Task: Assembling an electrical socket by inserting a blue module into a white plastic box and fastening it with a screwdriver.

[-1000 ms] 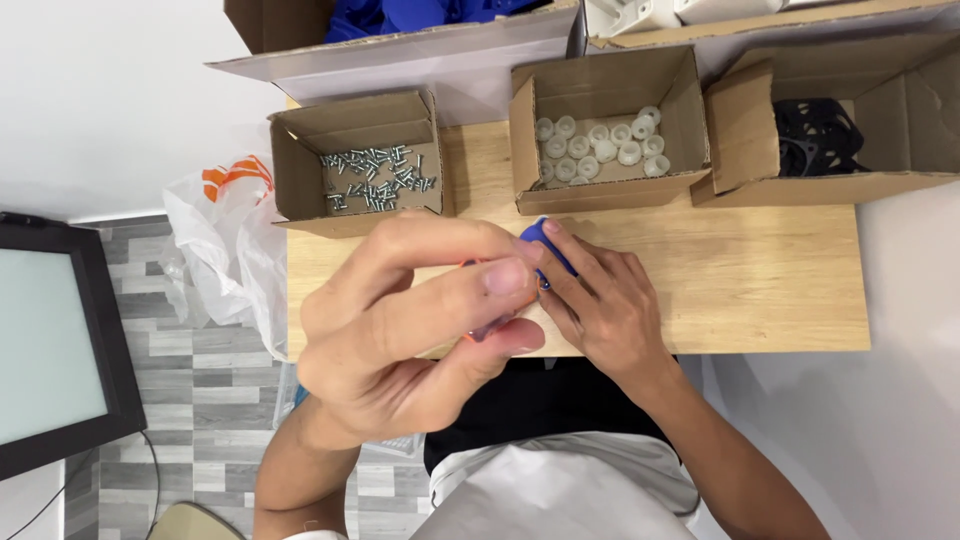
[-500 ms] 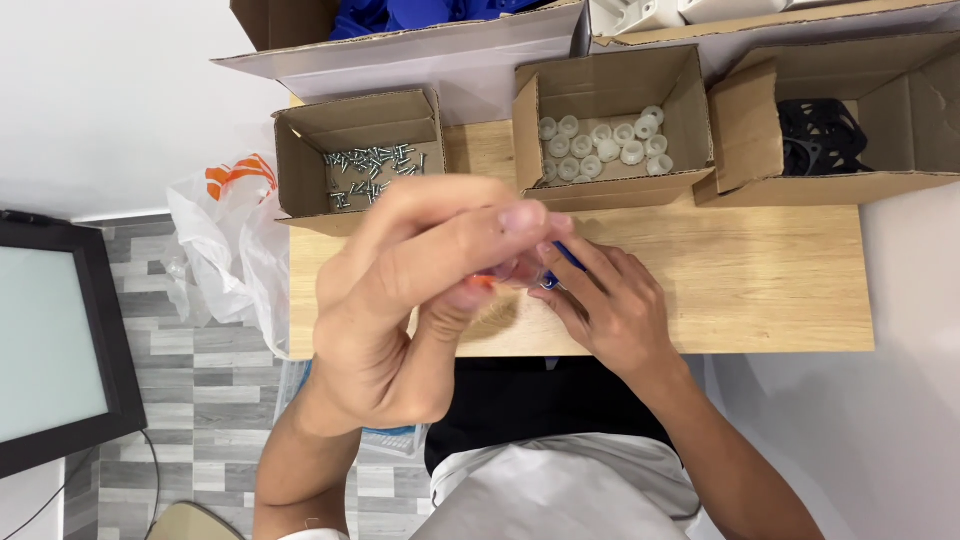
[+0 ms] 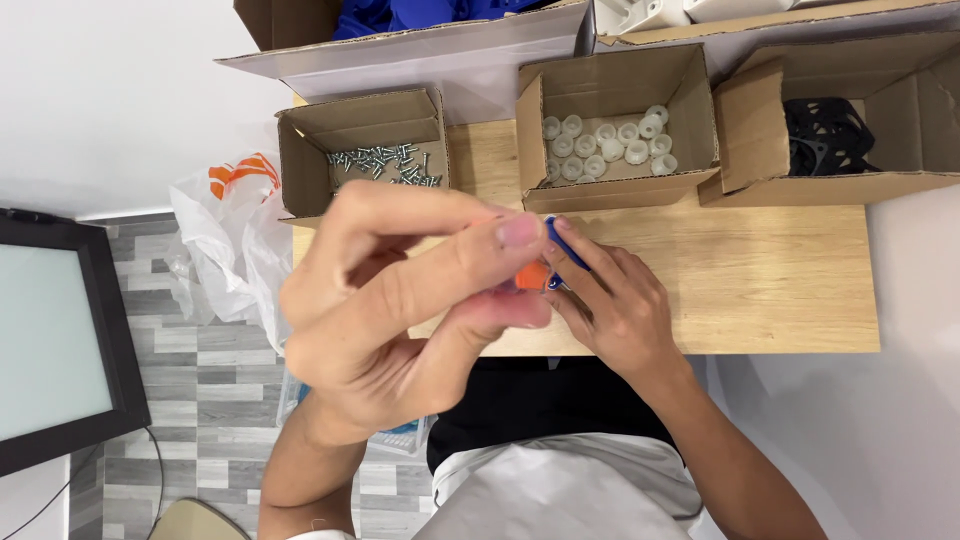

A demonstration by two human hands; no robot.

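My left hand (image 3: 400, 300) is raised close to the camera, its thumb and fingers pinched on a small orange piece (image 3: 532, 275). My right hand (image 3: 615, 305) rests lower over the wooden table (image 3: 760, 280) and holds a blue plastic part (image 3: 562, 245) against the orange piece. Both hands meet at the table's middle, and much of the blue part is hidden by my fingers.
Along the back stand open cardboard boxes: one with metal screws (image 3: 385, 162), one with white round caps (image 3: 605, 140), one with black parts (image 3: 828, 135). Larger boxes behind hold blue parts (image 3: 440, 12) and white parts (image 3: 640, 12). A plastic bag (image 3: 225, 240) and a monitor (image 3: 55, 340) are at the left.
My left hand has shifted its grip and an orange piece now shows between its fingertips. The blue part, clearly seen above my right hand earlier, is now mostly covered.
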